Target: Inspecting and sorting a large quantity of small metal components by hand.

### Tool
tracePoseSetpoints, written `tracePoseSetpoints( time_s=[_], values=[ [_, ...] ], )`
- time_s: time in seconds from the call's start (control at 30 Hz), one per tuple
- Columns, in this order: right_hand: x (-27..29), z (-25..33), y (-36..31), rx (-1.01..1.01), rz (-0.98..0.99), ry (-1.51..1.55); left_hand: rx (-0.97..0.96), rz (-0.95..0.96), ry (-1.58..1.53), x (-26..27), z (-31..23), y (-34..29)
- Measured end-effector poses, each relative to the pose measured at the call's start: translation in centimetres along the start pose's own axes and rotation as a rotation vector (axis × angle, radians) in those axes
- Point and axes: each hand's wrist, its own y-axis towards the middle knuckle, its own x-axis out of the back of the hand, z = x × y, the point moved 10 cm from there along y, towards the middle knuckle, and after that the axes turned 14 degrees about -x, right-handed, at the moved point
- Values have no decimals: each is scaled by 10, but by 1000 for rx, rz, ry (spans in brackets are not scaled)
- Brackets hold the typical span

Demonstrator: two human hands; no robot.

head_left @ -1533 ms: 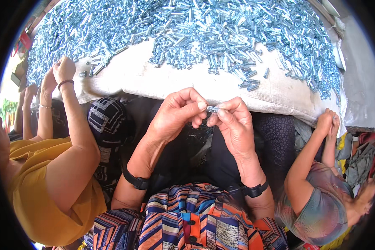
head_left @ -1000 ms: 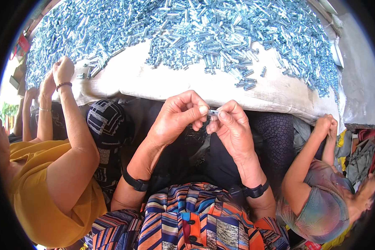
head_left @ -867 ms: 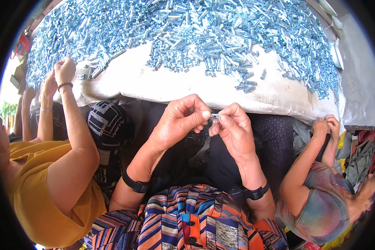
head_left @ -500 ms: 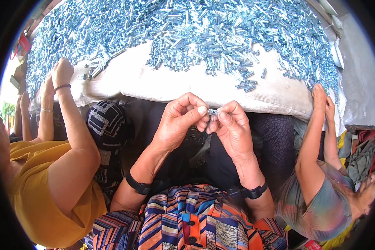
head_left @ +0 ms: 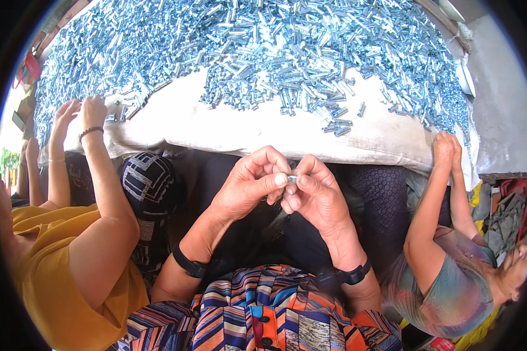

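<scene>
Woven off-white cloth (head_left: 216, 128) is underlying the job, its near edge bowing toward the wearer. Heap of shiny blue-silver metal tubes (head_left: 263, 52) is lying behind a strip of showing cloth. Left hand (head_left: 252, 182) and right hand (head_left: 322, 198) are pinching, fingers curled, by that edge. Small metal piece (head_left: 291, 178) is sitting between both hands' fingertips.

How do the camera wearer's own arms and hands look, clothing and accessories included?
The left hand and right hand are bare, without gloves. Each forearm carries a black band, one on the left and one on the right. The patterned sleeves show angled stripes in orange, navy and white, ending above the bands.
</scene>
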Motion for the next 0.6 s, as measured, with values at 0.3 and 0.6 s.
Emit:
tracePoseSetpoints(
  time_s=[0.3, 0.6],
  values=[
    [2, 71, 0, 259, -466, -1077, 87, -134, 605, 53, -27, 11],
    [9, 149, 62, 589, -975, -2039, -319, -80, 1494, 42, -47, 70]
  ],
)
